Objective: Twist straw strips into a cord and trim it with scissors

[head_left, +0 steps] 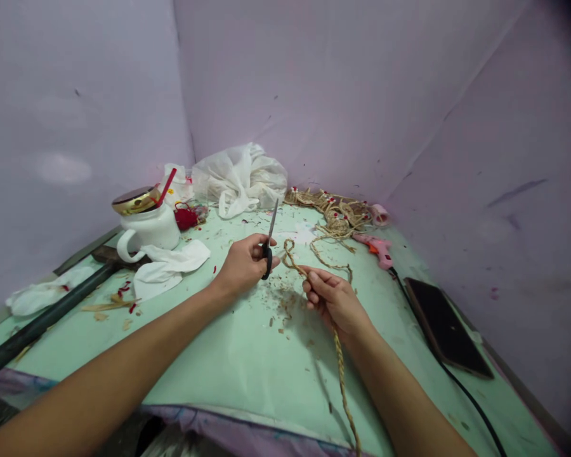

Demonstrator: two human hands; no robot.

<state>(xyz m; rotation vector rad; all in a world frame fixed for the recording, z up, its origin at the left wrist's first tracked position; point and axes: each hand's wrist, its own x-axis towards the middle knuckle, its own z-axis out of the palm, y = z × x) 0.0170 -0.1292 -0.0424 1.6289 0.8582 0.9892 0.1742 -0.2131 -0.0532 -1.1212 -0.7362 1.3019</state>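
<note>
My left hand [244, 263] is closed around the black handles of a pair of scissors [271, 236], whose blades point up and away. To its right, my right hand [335, 298] pinches a braided straw cord [339, 362]. A small loop of the cord stands up above the fingers, close to the scissors but apart from them. One length hangs down past the table's front edge. Another strand of cord [330, 262] lies on the table behind my right hand. Small straw clippings [280, 304] are scattered beneath both hands.
At the left stand a white mug [150, 227] and a hammer with a dark handle [52, 317]. A white plastic bag [240, 178] and woven straw pieces [337, 212] lie at the back. A pink glue gun [378, 249] and a phone [447, 327] are at right.
</note>
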